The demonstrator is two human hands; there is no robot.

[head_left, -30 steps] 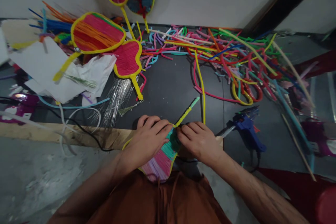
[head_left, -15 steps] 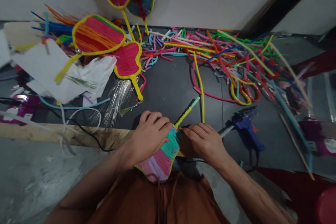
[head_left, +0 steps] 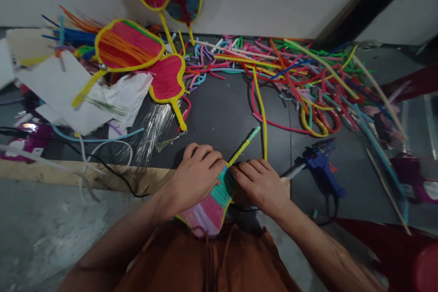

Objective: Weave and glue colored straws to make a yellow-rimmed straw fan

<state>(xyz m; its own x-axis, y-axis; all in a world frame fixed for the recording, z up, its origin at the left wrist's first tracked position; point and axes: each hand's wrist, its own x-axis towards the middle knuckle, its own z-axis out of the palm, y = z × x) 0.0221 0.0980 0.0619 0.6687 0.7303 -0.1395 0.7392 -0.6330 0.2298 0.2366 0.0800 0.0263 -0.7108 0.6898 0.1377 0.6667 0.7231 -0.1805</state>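
At the table's front edge lies a fan made of pipe cleaners [head_left: 208,212], banded teal, pink and lilac with a yellow rim. Its thin handle [head_left: 242,148], wrapped in yellow with a pale green tip, points up and right. My left hand [head_left: 198,175] is curled over the fan's upper left side, gripping it. My right hand [head_left: 258,182] presses bent fingers against the upper right edge, near the handle's base. What its fingertips pinch, if anything, is hidden. Just beyond the right hand lies a yellow pipe cleaner [head_left: 263,118].
A blue glue gun [head_left: 321,171] lies right of my hands, with red-handled scissors [head_left: 330,121] behind it. Loose pipe cleaners [head_left: 273,61] are heaped along the wall. Finished fans [head_left: 130,48], white paper [head_left: 68,91] and silvery wires [head_left: 155,127] lie to the left.
My right hand has shifted slightly left, so its fingers now overlap the fan's upper right edge. My left hand and the fan have hardly moved.
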